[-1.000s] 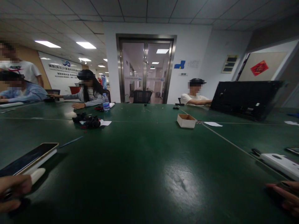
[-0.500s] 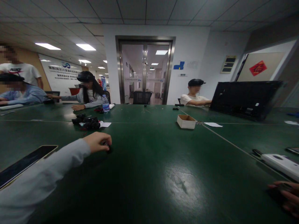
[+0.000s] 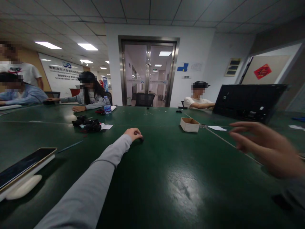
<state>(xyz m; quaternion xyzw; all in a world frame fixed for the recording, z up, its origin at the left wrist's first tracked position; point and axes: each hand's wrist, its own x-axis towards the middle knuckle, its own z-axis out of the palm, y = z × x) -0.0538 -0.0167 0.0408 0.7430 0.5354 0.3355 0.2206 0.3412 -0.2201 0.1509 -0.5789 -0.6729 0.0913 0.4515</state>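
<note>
My left hand [image 3: 133, 133] reaches out over the table with its fingers closed on a small dark object [image 3: 142, 139], low at the green tabletop. Most of that object is hidden, and its kind does not show. My right hand [image 3: 267, 148] is raised at the right, smeared a little by motion. Its fingers stretch forward, the thumb stands apart, and nothing shows in it. Below the right wrist lies a dark, blurred object [image 3: 282, 202] on the table, partly hidden by the sleeve.
An open cardboard box [image 3: 190, 125] stands ahead, beside white paper [image 3: 216, 128]. At left are a phone [image 3: 26, 167], a white rounded object [image 3: 25, 187] and a pile of black items [image 3: 88, 124]. A bottle [image 3: 107, 105] and a large black screen [image 3: 249, 101] stand farther off, near seated people.
My left hand has moved right and farther forward with the small dark object. My right hand has let go of a dark object at lower right and risen up and forward.
</note>
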